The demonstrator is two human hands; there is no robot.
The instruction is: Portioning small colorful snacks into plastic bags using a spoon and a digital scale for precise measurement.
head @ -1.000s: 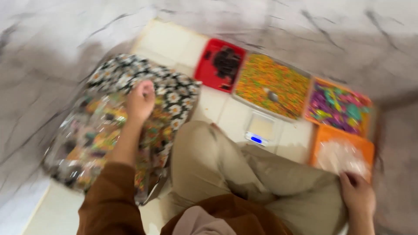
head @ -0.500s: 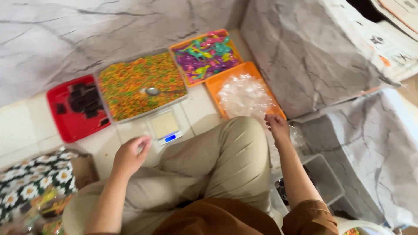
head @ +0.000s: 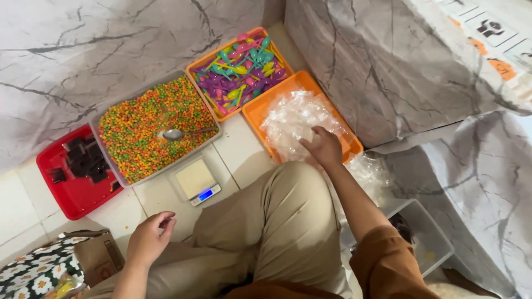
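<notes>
My right hand reaches into an orange tray and rests on a heap of clear plastic bags; whether it grips one I cannot tell. My left hand hovers with loosely curled fingers above the floor tiles beside my bent knee, holding nothing. Just ahead of the left hand sits a small digital scale with a lit blue display. Behind the scale is a clear tray of small orange, green and yellow pieces with a metal spoon lying in it.
An orange tray of colourful plastic spoons stands at the back. A red tray with dark pieces is at the left. A flowered bag and cardboard box lie at lower left. A clear empty bin sits right.
The view swung right from the flowered bag to the trays. My left hand left the bag and came near the scale. My right hand moved into the orange tray onto the plastic bags.
</notes>
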